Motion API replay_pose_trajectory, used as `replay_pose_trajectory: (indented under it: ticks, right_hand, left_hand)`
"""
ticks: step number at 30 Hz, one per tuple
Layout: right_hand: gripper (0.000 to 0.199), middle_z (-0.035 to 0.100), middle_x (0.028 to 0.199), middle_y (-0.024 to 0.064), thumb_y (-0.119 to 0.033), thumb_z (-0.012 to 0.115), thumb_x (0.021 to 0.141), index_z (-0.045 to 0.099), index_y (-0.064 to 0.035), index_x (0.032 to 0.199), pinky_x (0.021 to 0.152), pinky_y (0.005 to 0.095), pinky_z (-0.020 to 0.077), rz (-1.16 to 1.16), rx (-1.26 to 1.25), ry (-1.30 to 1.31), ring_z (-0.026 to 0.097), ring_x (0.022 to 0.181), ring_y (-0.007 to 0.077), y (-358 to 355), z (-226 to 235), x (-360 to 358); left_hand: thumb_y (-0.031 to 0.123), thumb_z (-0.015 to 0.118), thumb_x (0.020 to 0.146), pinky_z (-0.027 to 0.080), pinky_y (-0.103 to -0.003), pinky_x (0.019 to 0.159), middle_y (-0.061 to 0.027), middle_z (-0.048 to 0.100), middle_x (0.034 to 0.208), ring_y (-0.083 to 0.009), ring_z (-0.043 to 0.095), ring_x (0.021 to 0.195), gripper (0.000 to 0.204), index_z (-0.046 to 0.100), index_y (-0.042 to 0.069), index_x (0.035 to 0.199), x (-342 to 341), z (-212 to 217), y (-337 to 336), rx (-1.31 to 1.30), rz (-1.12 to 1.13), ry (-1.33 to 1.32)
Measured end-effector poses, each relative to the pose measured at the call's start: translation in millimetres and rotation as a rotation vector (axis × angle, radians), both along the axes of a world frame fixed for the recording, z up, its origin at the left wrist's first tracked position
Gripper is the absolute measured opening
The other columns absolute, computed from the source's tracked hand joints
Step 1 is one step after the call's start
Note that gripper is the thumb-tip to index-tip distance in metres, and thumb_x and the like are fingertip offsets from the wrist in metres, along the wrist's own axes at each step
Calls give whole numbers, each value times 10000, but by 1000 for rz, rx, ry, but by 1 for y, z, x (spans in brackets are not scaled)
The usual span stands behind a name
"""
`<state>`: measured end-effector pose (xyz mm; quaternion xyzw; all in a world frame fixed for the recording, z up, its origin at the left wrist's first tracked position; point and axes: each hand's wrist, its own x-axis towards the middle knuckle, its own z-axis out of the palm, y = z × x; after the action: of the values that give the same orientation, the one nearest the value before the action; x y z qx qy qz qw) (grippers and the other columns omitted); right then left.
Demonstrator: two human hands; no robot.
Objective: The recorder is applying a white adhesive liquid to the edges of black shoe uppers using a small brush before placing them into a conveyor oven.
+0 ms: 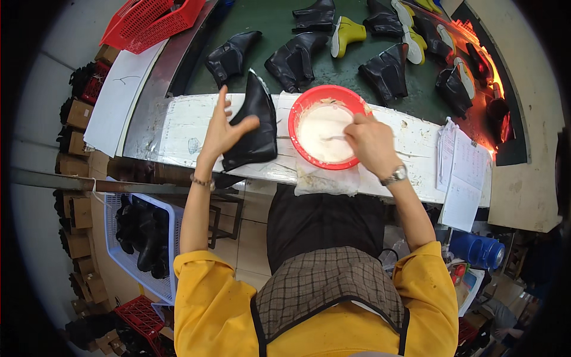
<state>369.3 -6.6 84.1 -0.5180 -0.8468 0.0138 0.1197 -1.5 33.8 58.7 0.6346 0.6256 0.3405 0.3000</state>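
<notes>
A black ankle boot [256, 122] lies on the white-covered bench [178, 128], its sole edge showing pale at the upper end. Beside it is my left hand [224, 132], fingers spread and thumb reaching over the boot's side; whether the thumb touches it I cannot tell. To the right stands a red plastic bowl [292, 128] holding a white creamy liquid [315, 126]. My right hand [370, 143] is over the bowl's right side, closed on a thin brush-like tool [336, 138] whose end dips into the liquid. Most of that tool is hidden by the fingers.
Black boots [294, 59] and yellow-green boots [348, 35] lie on the green conveyor [262, 15], which leads to a glowing orange heater [496, 77] at right. Written sheets [464, 172] hang over the bench's right end. A blue basket [110, 232] of black boots stands left; a red basket [151, 27] sits far left.
</notes>
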Motion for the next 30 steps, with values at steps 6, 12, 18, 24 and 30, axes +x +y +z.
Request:
replay_pose_trajectory:
  ticks: [6, 12, 18, 24, 30]
  right_hand:
    - [201, 683, 889, 55, -175, 736, 868, 777, -133, 1059, 680, 410, 540, -279, -21, 213, 700, 826, 257, -17, 28, 39]
    - [180, 692, 860, 47, -251, 756, 907, 786, -119, 1024, 656, 372, 519, -353, -69, 302, 685, 742, 239, -21, 12, 53]
    - [165, 700, 870, 62, -204, 796, 898, 806, -78, 1004, 610, 303, 511, -276, 18, 664, 679, 715, 183, -23, 25, 46]
    - [160, 698, 845, 42, -135, 810, 881, 805, -63, 1024, 578, 266, 485, 37, -49, 915, 646, 699, 134, -24, 38, -9]
    - [114, 694, 822, 41, -125, 816, 865, 810, -53, 953, 564, 259, 463, -33, 35, 921, 616, 653, 119, -4, 37, 6]
  left_hand:
    - [532, 1003, 480, 306, -689, 1104, -338, 317, 1574, -522, 346, 1434, 1547, 91, 183, 1679, 10, 17, -61, -13, -202, 749]
    - [160, 887, 631, 396, -610, 1077, -289, 393, 1459, -513, 398, 1333, 1208, 228, 180, 1644, 11, 0, -59, 140, -180, 581]
    - [-105, 756, 683, 400, -522, 1106, -244, 428, 1402, -452, 441, 1287, 1033, 340, 136, 1598, 20, 24, -70, 293, -67, 330]
    - [-75, 777, 661, 365, -517, 1129, -243, 395, 1451, -461, 402, 1319, 1001, 382, 104, 1564, 63, 78, -97, 416, -177, 346]
    - [45, 902, 636, 368, -523, 1128, -253, 382, 1488, -454, 409, 1349, 1011, 422, 98, 1524, 64, 78, -108, 504, -366, 200]
